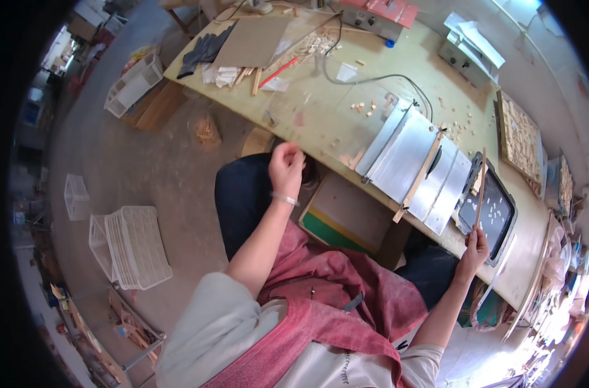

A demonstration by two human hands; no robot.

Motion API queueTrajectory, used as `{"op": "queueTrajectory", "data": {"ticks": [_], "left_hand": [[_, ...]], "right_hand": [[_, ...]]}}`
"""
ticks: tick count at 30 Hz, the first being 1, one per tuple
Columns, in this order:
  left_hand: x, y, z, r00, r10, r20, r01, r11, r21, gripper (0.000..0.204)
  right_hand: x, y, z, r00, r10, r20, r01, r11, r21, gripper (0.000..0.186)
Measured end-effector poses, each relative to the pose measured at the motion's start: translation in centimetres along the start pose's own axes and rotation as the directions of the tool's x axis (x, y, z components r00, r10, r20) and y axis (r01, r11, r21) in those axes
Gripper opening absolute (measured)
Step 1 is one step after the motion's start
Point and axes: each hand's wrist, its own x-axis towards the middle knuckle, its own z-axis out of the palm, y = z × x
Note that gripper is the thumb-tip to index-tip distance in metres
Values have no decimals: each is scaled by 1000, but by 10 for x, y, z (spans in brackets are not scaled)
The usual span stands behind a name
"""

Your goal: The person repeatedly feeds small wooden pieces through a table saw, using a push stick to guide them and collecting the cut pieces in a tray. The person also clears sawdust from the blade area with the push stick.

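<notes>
My right hand (477,251) grips the near end of a thin wooden strip (480,194), which points away from me over a black tray (499,216) holding small pale pieces. To its left lies a small table saw (411,165) with a flat metal top. A wooden fence strip (418,176) is fixed across that top, beside a dark slot. My left hand (286,169) is held over my lap near the front edge of the workbench (307,123), its fingers curled together. Whatever it may hold is hidden.
Small wood offcuts (365,107) and a black cable (398,77) lie behind the saw. A red stick (278,72), a brown board (252,40) and dark gloves (206,50) are at the far left. Two control boxes stand at the back. White baskets (139,247) sit on the floor.
</notes>
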Motion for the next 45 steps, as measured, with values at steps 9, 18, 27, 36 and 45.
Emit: {"op": "queueTrajectory", "data": {"ticks": [9,18,27,36,45], "left_hand": [[25,132,80,749,281,600,-641,536,549,60],[91,104,164,642,61,764,-737,322,594,39],[115,97,148,584,134,801,-725,530,440,21],[28,137,-53,750,-297,591,-15,885,464,18],[68,-13,17,838,352,417,-534,684,496,21]], "right_hand": [[0,-2,2,1000,-15,-5,15,999,30,21],[-5,-11,3,1000,6,-13,-5,998,59,21],[0,-1,2,999,35,-19,-33,993,115,22],[-2,-3,0,999,38,-16,-36,995,97,24],[0,-2,-2,999,20,-31,-18,998,59,25]]}}
